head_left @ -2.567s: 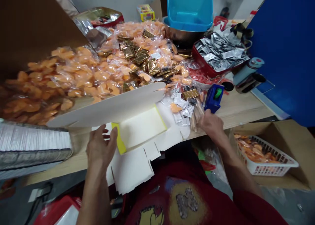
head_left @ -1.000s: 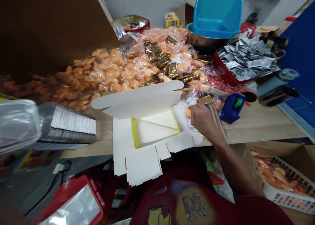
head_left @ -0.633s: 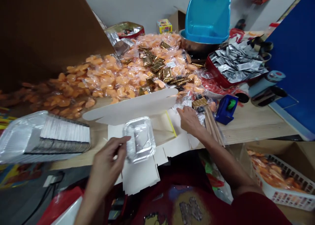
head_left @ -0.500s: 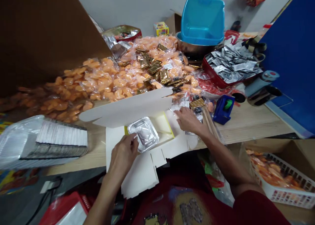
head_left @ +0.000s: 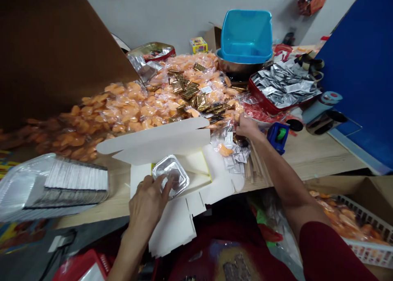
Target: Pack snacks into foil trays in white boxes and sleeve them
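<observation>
From where I sit at the controls, a pale grey wall [head_left: 184, 14] rises behind the light wood worktop [head_left: 319, 158]. A deep blue panel [head_left: 359, 68] stands at the right, a brown cardboard sheet [head_left: 55, 55] at the left (the light looks flat and even). Below, I see a grey floor [head_left: 24, 242].

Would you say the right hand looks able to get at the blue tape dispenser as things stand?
Probably yes: the right hand is at the edge of the orange packets, just beside the blue tape dispenser, and no object appears to stand between them.
</observation>
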{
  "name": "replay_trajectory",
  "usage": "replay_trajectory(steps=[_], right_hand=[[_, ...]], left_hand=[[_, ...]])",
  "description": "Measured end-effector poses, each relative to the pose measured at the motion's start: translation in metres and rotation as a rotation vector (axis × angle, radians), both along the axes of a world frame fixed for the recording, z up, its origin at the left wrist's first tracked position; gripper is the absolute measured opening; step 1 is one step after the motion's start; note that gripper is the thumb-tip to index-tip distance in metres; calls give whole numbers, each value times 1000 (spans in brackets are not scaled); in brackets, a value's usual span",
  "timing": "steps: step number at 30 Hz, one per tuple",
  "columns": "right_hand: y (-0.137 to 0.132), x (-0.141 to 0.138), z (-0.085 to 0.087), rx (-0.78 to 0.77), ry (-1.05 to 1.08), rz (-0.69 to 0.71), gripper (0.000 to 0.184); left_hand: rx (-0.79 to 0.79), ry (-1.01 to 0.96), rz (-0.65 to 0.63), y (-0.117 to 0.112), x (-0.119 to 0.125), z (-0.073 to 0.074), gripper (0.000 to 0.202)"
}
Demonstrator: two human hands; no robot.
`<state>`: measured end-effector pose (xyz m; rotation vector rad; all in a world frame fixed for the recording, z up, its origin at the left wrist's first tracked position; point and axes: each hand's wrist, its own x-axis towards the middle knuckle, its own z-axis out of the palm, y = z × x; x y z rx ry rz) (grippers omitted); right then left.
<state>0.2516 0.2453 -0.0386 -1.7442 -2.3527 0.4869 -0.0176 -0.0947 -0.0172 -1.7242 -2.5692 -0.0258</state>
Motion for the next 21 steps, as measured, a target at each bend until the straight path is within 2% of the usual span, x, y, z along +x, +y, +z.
replay_trajectory(steps=[3, 5, 7, 10, 14, 18, 21], right_hand=[[9, 18, -3, -42, 179, 2, 40], [12, 28, -4, -47, 285, 4, 37], [13, 33, -6, -51, 382, 13, 37], [20, 33, -8, -49, 492, 26, 39], [39, 35, -4, 0, 513, -61, 35], [52, 47, 15, 99, 375, -124, 28], [47, 45, 29, 132, 224, -7, 34]], left_hand=[[103, 59, -237, -3, -2, -4, 46], [88, 40, -426, -3, -4, -16, 49], [55, 30, -523, -1, -6, -32, 56], [18, 24, -567, 3, -8, -51, 48], [5, -28, -655, 0, -10, -58, 37], [54, -5, -562, -6, -11, -61, 34], [18, -33, -557, -6, -11, -64, 36]])
